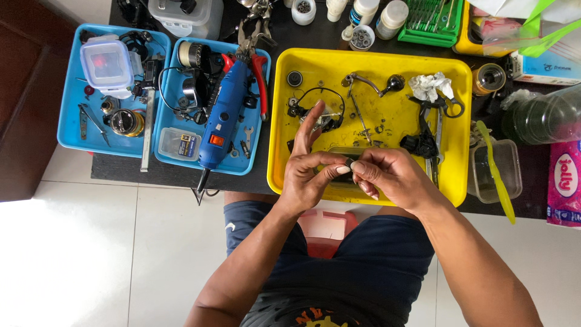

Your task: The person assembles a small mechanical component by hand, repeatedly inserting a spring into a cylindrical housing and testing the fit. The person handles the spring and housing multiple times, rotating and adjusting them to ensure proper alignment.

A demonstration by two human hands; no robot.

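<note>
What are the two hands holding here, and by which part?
Both hands, left hand and right hand, pinch a small dark part between their fingertips over the yellow plastic tray. It is mostly hidden, so the held part cannot be told.

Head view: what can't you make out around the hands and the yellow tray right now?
- The small dark part pinched between the left hand and right hand: fingers cover it, so its kind is unclear.
- The near wall of the yellow tray: both hands hide its middle.
- Small parts loose in the tray: too small to identify.
- The white box and pink pack: cut off by the right edge.
</note>
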